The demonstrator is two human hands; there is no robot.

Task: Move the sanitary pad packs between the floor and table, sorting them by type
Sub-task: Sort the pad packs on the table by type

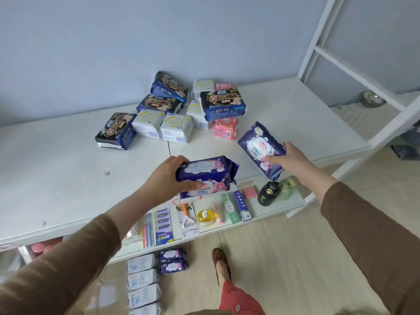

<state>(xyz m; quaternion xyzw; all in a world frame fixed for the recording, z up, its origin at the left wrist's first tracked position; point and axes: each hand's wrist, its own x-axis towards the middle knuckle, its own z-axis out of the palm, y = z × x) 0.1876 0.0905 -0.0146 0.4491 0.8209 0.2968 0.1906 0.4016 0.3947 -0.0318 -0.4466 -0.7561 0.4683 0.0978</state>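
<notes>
My left hand (169, 180) grips a purple pad pack with a pink rabbit print (209, 172), held just above the front edge of the white table (68, 169). My right hand (289, 161) holds a second purple pack (260, 145), tilted over the table's right front. At the back of the table lies a heap of dark blue-and-black packs (223, 103), white packs with yellow print (176, 127) and pink packs (226, 128). Down on the floor sit two more purple packs (172, 261) beside a column of several pale grey packs (143, 279).
A lower shelf (279, 206) under the table's front carries toothpaste boxes, a yellow bottle (205, 218), a peeler, pens and a black cap. A white metal frame (354, 64) rises at the right. My foot (220, 262) stands on the tiled floor.
</notes>
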